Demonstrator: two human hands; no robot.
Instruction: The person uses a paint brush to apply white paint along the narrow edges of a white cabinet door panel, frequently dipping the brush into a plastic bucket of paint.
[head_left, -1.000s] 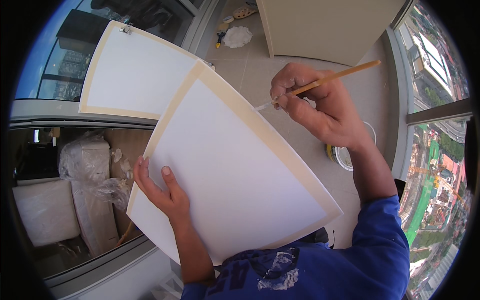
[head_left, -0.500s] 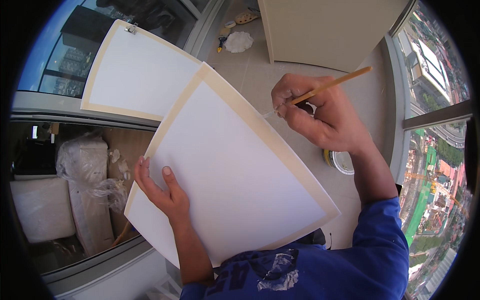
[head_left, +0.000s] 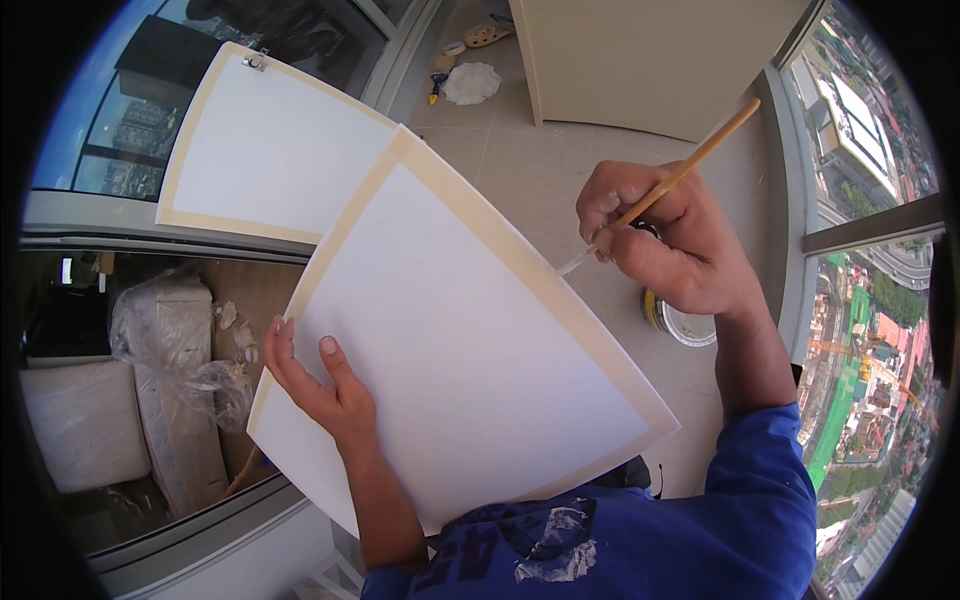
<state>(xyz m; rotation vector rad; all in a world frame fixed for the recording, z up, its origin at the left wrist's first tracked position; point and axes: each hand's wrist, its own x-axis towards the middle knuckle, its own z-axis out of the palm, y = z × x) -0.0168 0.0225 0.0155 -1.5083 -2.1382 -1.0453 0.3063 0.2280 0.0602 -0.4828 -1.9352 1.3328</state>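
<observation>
A large white board [head_left: 470, 350] with a cream tape border is propped slantwise in front of my body. My left hand [head_left: 335, 395] grips its left edge, fingertips at the rim and thumb over the white face. Between the thumb and fingers of my right hand [head_left: 680, 240] is a thin paintbrush [head_left: 715, 139] with a tan wooden handle. The handle points up and to the right. Its pale tip reaches the taped right edge of the board; whether it touches is hard to tell. White smears mark my right fingers.
Behind lies a second taped white board [head_left: 270, 150] with a metal clip [head_left: 254, 62]. A tub with white contents [head_left: 690, 327] stands on the floor beneath my right wrist. Plastic-wrapped items [head_left: 170, 330] are at left, a beige panel [head_left: 650, 60] at the back, windows at right.
My right hand has shifted right and slightly down, and the brush is tilted more steeply, its tip now by the board's right edge. My left hand keeps its grip.
</observation>
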